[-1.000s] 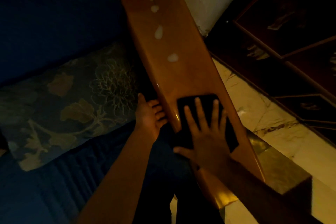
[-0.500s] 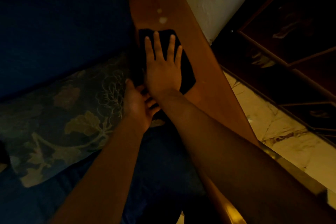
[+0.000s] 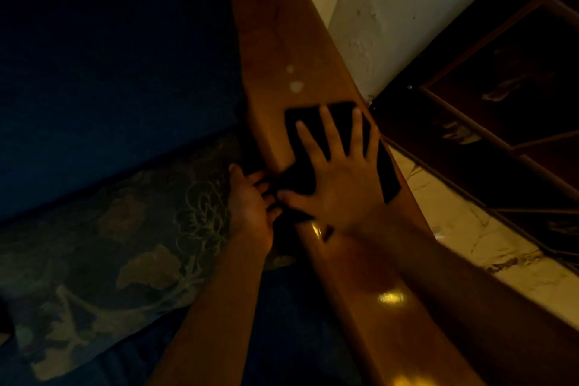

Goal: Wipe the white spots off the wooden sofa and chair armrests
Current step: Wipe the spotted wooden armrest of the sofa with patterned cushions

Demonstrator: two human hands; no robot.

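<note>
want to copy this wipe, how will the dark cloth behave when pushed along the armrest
The dark cloth is probably soft and floppy: one end droops over the armrest edge. It likely slides easily on the glossy wood, so the flat right hand pressing helps.

The right hand point(image 3: 341, 185) lies flat over the black cloth point(image 3: 387, 166), hiding its middle and whatever wood lies beneath. The left hand point(image 3: 250, 207) has its fingertips tucked out of sight under the inner edge of the armrest point(image 3: 272, 50). The armrest is cut off at the top and bottom edges. The cabinet point(image 3: 507, 97) at right is too dark to read, and both forearms leave the frame below.
</note>
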